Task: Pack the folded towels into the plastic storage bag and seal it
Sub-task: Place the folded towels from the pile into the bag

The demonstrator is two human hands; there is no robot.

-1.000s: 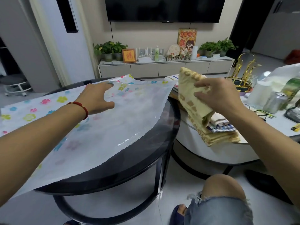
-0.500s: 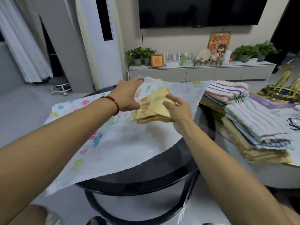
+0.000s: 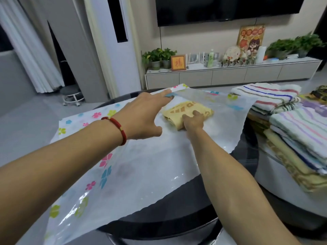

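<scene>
A translucent plastic storage bag (image 3: 134,174) printed with coloured flowers lies flat across the round black table (image 3: 177,213). My left hand (image 3: 143,115) holds the bag's far edge lifted at its mouth. My right hand (image 3: 192,119) reaches into the opening and grips a folded yellow towel (image 3: 187,110) with brown squares, which lies under the raised plastic layer. Two stacks of folded towels wait at the right: a striped white stack (image 3: 269,98) farther back and a taller pastel-striped stack (image 3: 300,138) nearer me.
The towel stacks rest on a lower white round table (image 3: 276,191) beside the black one. A white TV cabinet (image 3: 230,75) with plants and ornaments runs along the far wall. A small stool (image 3: 71,96) stands at the left by the curtain.
My right hand carried the yellow towel from the right-hand stacks over to the bag and pushed it in under the top layer. My left hand lifted the bag's far edge.
</scene>
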